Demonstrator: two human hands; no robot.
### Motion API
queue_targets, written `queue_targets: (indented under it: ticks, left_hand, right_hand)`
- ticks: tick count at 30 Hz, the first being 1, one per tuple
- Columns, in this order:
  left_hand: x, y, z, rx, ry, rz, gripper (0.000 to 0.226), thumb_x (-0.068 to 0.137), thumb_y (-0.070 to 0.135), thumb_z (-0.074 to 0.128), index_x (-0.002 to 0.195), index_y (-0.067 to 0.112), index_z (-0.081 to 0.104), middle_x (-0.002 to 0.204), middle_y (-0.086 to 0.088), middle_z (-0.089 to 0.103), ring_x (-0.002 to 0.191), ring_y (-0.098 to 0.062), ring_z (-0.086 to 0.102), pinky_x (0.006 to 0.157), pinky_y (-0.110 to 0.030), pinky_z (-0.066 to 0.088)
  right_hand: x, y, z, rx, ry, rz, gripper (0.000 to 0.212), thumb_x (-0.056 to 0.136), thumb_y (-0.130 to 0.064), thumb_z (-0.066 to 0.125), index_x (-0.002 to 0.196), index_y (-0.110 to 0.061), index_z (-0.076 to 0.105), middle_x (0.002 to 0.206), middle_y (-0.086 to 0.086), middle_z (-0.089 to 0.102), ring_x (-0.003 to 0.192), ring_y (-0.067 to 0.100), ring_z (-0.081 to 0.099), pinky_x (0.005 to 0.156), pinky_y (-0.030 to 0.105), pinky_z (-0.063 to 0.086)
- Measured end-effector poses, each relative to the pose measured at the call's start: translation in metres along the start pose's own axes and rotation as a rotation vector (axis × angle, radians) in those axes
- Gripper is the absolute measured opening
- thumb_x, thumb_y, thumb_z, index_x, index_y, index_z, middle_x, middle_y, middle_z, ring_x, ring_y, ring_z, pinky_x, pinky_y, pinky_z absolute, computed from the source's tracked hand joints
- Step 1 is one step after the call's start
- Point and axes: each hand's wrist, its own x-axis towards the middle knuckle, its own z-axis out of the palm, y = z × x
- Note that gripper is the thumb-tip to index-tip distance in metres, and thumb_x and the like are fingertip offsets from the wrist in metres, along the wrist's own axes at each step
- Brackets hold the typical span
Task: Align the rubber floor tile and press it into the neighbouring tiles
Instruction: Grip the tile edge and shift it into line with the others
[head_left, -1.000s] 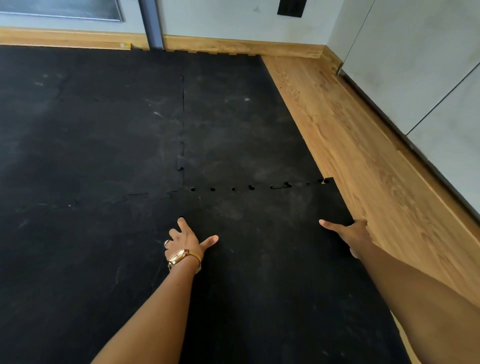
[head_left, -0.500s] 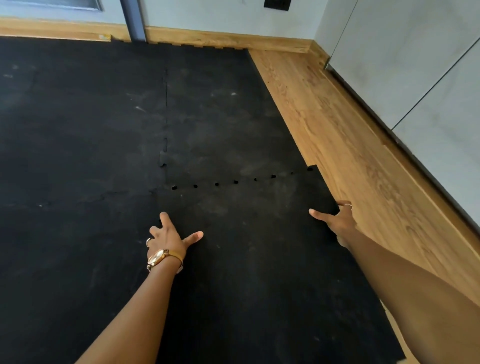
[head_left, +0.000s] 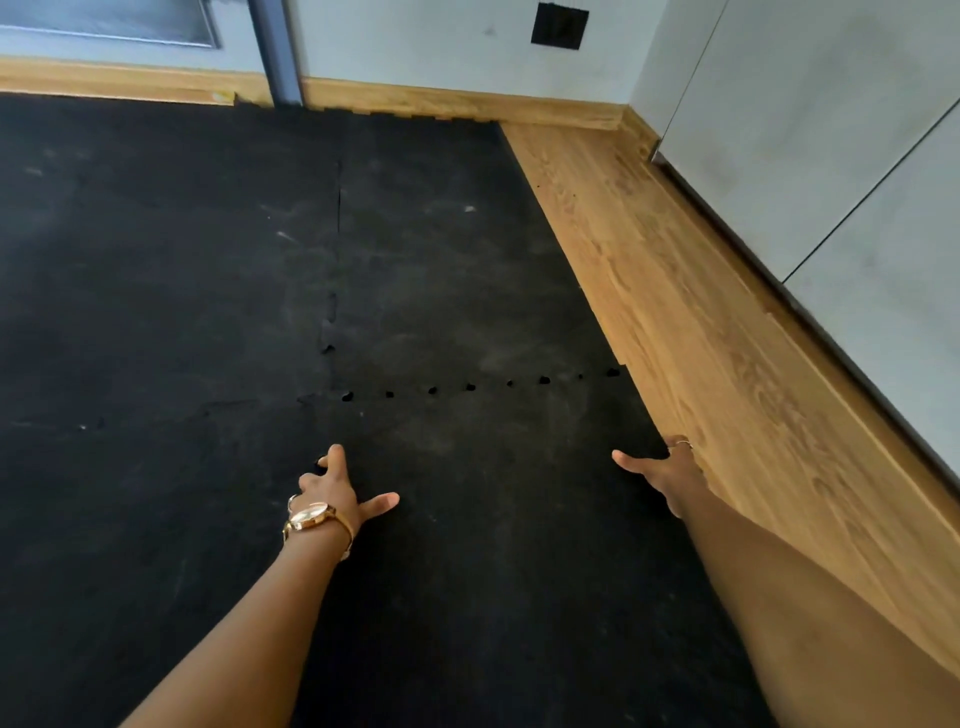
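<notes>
While small gaps dot the far seam with the neighbouring tiles (head_left: 457, 270), the rubber floor tile (head_left: 498, 519) lies near, beside the wooden floor (head_left: 727, 364); left hand (head_left: 332, 493) grips its left edge, right hand (head_left: 670, 473) its right, fingers curled around each.

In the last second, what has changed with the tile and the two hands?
The rubber floor tile slid forward toward the neighbouring tile: the long open slit near the right end of the seam has closed to a row of small holes. Nothing was let go. The left hand and right hand stay at the tile's side edges.
</notes>
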Motion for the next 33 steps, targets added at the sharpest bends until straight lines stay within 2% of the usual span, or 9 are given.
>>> queue_targets:
  ticks: [3, 9, 16, 21, 25, 29, 33]
  left_hand:
    - [0.0, -0.001, 0.001, 0.066, -0.006, 0.03, 0.093, 0.075, 0.061, 0.066, 0.142, 0.019, 0.016, 0.137, -0.021, 0.04, 0.118, -0.044, 0.049, 0.088, -0.049, 0.049]
    - [0.0, -0.004, 0.004, 0.107, -0.014, 0.031, 0.093, 0.075, 0.063, 0.064, 0.14, 0.016, 0.017, 0.133, -0.021, 0.044, 0.116, -0.043, 0.051, 0.088, -0.048, 0.051]
    - [0.001, -0.003, -0.001, 0.044, -0.052, 0.029, 0.091, 0.071, 0.06, 0.071, 0.133, 0.018, 0.018, 0.127, -0.022, 0.045, 0.105, -0.039, 0.058, 0.078, -0.044, 0.053]
    - [0.004, -0.004, 0.001, -0.018, 0.025, 0.04, 0.097, 0.068, 0.059, 0.074, 0.134, 0.019, 0.015, 0.129, -0.022, 0.042, 0.107, -0.044, 0.055, 0.085, -0.052, 0.052]
    - [0.008, 0.0, -0.002, -0.022, 0.044, 0.025, 0.097, 0.068, 0.058, 0.075, 0.136, 0.02, 0.018, 0.131, -0.021, 0.039, 0.113, -0.046, 0.051, 0.087, -0.053, 0.049]
    - [0.002, 0.004, 0.0, 0.025, 0.052, -0.003, 0.09, 0.072, 0.059, 0.072, 0.136, 0.019, 0.023, 0.126, -0.018, 0.036, 0.109, -0.043, 0.052, 0.081, -0.048, 0.048]
    - [-0.004, 0.005, -0.003, 0.176, 0.083, -0.038, 0.09, 0.073, 0.068, 0.062, 0.138, 0.02, 0.022, 0.122, -0.014, 0.035, 0.1, -0.034, 0.056, 0.068, -0.043, 0.044]
  right_hand:
    - [0.005, 0.001, 0.002, -0.03, 0.009, 0.006, 0.106, 0.063, -0.05, 0.084, 0.147, -0.019, 0.029, 0.151, 0.012, 0.035, 0.137, 0.039, 0.034, 0.108, 0.055, 0.034]
    - [0.006, 0.009, 0.002, -0.011, 0.004, 0.021, 0.105, 0.06, -0.052, 0.085, 0.144, -0.019, 0.03, 0.146, 0.015, 0.041, 0.133, 0.04, 0.038, 0.106, 0.057, 0.035]
    - [0.005, 0.016, 0.003, 0.109, -0.003, 0.015, 0.1, 0.063, -0.04, 0.087, 0.143, -0.014, 0.033, 0.148, 0.014, 0.039, 0.135, 0.038, 0.036, 0.107, 0.053, 0.037]
    - [0.007, 0.01, 0.003, 0.202, 0.021, -0.031, 0.086, 0.068, -0.028, 0.086, 0.138, -0.014, 0.037, 0.146, 0.011, 0.042, 0.133, 0.036, 0.039, 0.104, 0.047, 0.037]
    - [0.009, 0.004, 0.003, 0.195, 0.02, -0.014, 0.086, 0.066, -0.029, 0.087, 0.136, -0.016, 0.039, 0.143, 0.013, 0.045, 0.13, 0.035, 0.042, 0.098, 0.044, 0.04]
    - [0.009, 0.002, 0.005, 0.158, 0.015, -0.004, 0.086, 0.067, -0.03, 0.087, 0.138, -0.014, 0.039, 0.143, 0.014, 0.046, 0.13, 0.036, 0.042, 0.099, 0.046, 0.04]
    - [0.005, 0.001, 0.006, 0.043, 0.026, -0.029, 0.093, 0.071, -0.036, 0.083, 0.145, -0.013, 0.032, 0.149, 0.014, 0.039, 0.136, 0.039, 0.035, 0.104, 0.05, 0.036]
